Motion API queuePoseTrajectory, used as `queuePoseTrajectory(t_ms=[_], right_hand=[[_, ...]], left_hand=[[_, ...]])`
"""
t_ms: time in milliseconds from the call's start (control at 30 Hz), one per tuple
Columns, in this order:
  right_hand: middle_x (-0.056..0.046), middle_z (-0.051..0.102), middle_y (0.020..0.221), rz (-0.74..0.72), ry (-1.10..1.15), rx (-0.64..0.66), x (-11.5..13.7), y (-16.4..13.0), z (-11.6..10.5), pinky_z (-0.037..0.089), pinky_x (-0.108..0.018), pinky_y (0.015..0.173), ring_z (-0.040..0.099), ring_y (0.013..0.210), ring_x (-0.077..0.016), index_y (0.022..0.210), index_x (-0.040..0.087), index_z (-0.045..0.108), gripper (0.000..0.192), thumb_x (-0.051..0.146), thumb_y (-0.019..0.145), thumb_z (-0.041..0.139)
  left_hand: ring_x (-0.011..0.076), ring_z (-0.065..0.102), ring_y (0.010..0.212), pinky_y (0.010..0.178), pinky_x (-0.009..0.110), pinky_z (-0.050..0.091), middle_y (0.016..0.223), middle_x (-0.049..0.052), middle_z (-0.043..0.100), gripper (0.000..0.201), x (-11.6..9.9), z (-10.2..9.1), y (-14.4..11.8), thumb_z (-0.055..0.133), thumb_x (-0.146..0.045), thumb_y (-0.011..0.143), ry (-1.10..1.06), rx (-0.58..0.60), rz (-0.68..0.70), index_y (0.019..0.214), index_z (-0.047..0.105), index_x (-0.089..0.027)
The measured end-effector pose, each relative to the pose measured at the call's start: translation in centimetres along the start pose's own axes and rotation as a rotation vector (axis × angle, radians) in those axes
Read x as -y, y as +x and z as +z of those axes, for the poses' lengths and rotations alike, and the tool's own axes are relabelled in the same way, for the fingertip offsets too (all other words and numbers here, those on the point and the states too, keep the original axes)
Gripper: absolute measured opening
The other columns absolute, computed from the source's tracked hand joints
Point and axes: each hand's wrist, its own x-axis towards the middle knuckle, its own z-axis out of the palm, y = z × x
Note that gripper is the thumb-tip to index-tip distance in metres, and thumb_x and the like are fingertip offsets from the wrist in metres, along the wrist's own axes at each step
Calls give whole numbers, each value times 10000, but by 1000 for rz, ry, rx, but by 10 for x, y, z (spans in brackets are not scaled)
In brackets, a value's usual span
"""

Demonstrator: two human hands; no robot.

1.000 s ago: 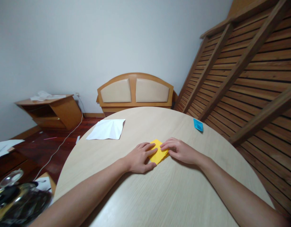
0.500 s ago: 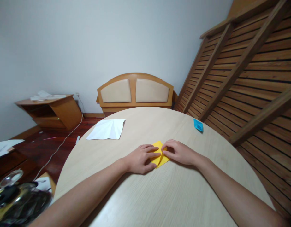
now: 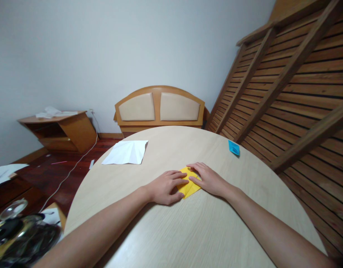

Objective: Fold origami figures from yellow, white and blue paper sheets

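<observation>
Both my hands lie flat on a small folded piece of yellow paper [image 3: 189,187] that rests on the round, pale wooden table [image 3: 188,230], a little beyond its middle from where I sit. My left hand [image 3: 166,186] presses down on the paper's left part, fingers stretched out and close together, thumb tucked along the near edge. My right hand [image 3: 207,179] covers the paper's right part from the other side, fingers likewise laid out flat, its fingertips almost meeting those of my left hand over the paper. Neither hand grips anything; both are spread open, palm down, pinning the sheet against the tabletop. Only a wedge of yellow shows between and below my fingers, with a crease running across it.

Farther off on the table, to the left, lies a creased white sheet of paper [image 3: 126,153], well apart from my hands. Near the table's far right edge sits a small folded blue paper [image 3: 233,147]. Behind the table stands a wooden headboard with two beige padded panels [image 3: 159,107].
</observation>
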Motion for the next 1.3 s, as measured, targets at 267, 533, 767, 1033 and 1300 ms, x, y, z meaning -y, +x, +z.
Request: queuePoseTrajectory(t_ms=[267,533,767,1033,1300], right_hand=[[-110,644,1241,50,-81,-25,-3,1,3,446,-472,1024,563,1167,-260,1246,212,599,308,257,955,508],[-145,437,1515,24,-125,87,1,-6,6,303,-473,1163,367,1410,-284,1463,167,418,667,426,877,602],[-155,287,1608,11,-114,188,16,-8,6,180,-523,1199,215,1490,-328,1552,191,291,902,611,824,617],[-151,261,1617,17,-67,206,17,-8,11,171,-525,1198,203,1493,-334,1576,217,217,1007,656,780,652],[-152,333,1585,210,-166,77,-6,-4,8,228,-533,1177,273,1469,-331,1545,206,272,832,608,874,557]], left_hand=[[313,469,1341,1134,471,355,1467,153,500,535,-1,-3,1,579,-383,886,54,23,27,1378,549,-174],[278,481,1321,1121,450,376,1450,111,525,445,-2,-3,3,483,-267,930,76,19,-4,1362,556,-193],[282,489,1307,1119,453,375,1435,117,530,435,-3,-3,5,490,-255,924,63,6,13,1351,543,-193],[298,470,1330,1117,461,376,1469,127,487,426,-4,-3,6,499,-253,909,62,4,16,1327,555,-192],[297,482,1325,1116,470,383,1454,139,514,433,-2,-2,3,484,-266,931,77,17,-3,1350,559,-188]])
